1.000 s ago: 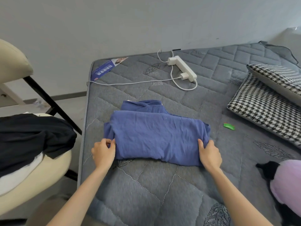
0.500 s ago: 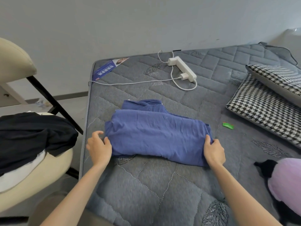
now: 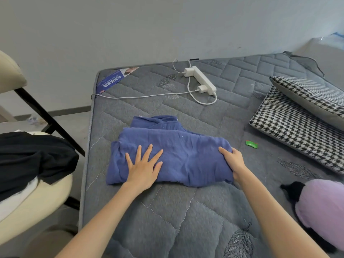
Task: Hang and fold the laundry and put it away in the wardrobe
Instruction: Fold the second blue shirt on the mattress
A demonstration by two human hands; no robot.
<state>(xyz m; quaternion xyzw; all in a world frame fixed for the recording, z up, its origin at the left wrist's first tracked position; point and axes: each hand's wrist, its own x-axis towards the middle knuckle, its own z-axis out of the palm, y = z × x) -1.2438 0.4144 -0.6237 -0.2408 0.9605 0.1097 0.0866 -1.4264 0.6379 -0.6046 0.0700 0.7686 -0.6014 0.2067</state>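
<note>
My left hand (image 3: 143,166) lies flat, fingers spread, on the shirt (image 3: 182,146) mid-mattress (image 3: 167,211). My right hand (image 3: 233,162) grips its right edge. If I tug too hard, I reckon the fold slides apart.

Bare forearms (image 3: 104,216), bare left grip (image 3: 143,170) and right grip (image 3: 233,162)

Blue garment (image 3: 178,153), grey quilted mattress (image 3: 167,216), black-and-white houndstooth pillows (image 3: 290,125).

Head camera, wide-angle, sole view | worn on my head, facing forward and down | close over the grey mattress (image 3: 167,211), blue garment (image 3: 186,146) centre frame | wall (image 3: 130,34) behind, chair (image 3: 37,198) at left edge
</note>
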